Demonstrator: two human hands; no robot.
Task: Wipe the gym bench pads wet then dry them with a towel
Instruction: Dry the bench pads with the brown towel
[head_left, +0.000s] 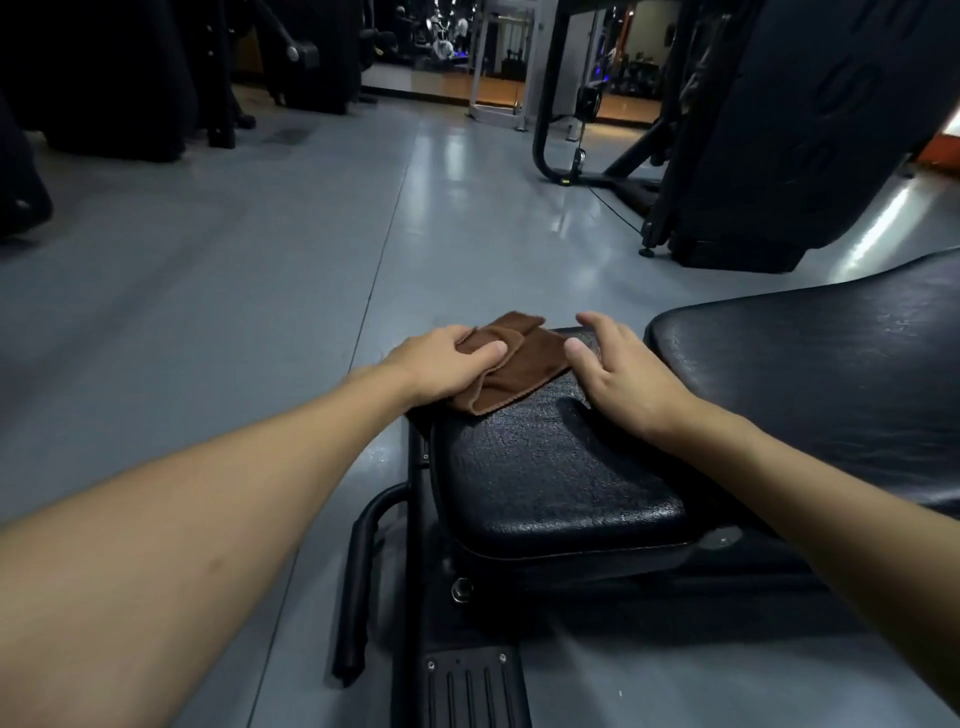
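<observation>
A folded brown towel (511, 364) lies on the far left end of the black seat pad (550, 467) of a gym bench. My left hand (441, 364) pinches the towel's left fold between thumb and fingers. My right hand (618, 371) rests on the pad just right of the towel, its thumb touching the cloth's right edge, fingers arched and loosely spread. The larger black back pad (810, 374) rises to the right, separated from the seat pad by a narrow gap. The seat pad's cracked vinyl looks glossy.
The bench's black frame with a curved handle (363, 582) and a ribbed foot plate (470, 686) sits below the pad. Grey gym floor (260, 291) spreads to the left and ahead. A black machine (769, 135) stands at the right, more dark equipment (104, 78) at the far left.
</observation>
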